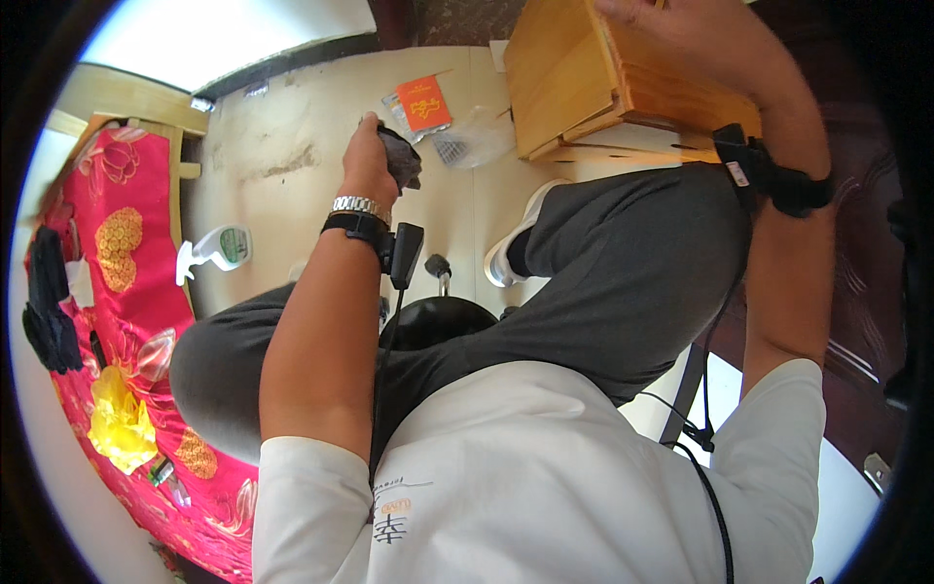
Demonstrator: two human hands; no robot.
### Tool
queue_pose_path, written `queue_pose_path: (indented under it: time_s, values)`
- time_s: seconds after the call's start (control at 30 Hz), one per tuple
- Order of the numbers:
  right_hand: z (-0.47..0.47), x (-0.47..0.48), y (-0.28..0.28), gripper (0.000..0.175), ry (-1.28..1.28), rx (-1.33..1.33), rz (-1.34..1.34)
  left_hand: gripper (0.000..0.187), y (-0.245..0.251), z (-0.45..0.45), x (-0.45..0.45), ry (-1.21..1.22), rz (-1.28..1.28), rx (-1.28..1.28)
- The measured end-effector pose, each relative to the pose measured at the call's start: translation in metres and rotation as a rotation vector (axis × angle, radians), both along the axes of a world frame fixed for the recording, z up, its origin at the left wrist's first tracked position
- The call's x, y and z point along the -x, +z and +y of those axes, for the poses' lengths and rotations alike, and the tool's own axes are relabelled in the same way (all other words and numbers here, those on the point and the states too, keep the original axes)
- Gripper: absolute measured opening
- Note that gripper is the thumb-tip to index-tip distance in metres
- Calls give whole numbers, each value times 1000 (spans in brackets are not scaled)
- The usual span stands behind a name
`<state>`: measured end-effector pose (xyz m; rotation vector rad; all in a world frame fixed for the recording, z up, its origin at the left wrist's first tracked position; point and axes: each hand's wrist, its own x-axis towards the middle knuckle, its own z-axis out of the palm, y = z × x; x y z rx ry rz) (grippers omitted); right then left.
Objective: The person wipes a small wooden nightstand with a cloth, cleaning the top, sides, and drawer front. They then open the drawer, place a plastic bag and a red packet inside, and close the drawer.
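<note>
My left hand (368, 159) is closed around a crumpled dark grey cloth (401, 157), held out over the floor. At the top edge of the view, my right hand (649, 18) is at a small wooden cabinet (558, 80), by its upper edge. The frame cuts off part of that hand, so its grip is hidden. The cabinet stands at an angle, and a light strip shows along its lower side.
On the tiled floor lie a red printed packet (425, 104) and a clear plastic bag (481, 139). A white spray bottle (219, 250) lies beside a bed with a pink cover (139, 292). A yellow plastic bag (120, 423) rests on the bed. Black cables (708, 496) hang by my right side.
</note>
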<state>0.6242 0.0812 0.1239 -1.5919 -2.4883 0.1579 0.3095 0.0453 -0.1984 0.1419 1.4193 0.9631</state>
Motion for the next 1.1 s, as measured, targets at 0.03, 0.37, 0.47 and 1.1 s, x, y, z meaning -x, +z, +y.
queue_pose_path:
  time_s: [0.03,0.37,0.47,1.1]
  values:
    - [-1,4,1,52,16,-48,0,54,-8,-3,0,-2,12,-4]
    - [32,-10,-43,43,-95,-47,-94,37,-6,8,-33,20,-420,-76]
    - [18,-2,-36,64,-171,278,229,45,75,47,-66,-92,-510,-318]
    - [5,-67,-24,68,-321,-615,-309,22,127,113,-43,250,-205,-295]
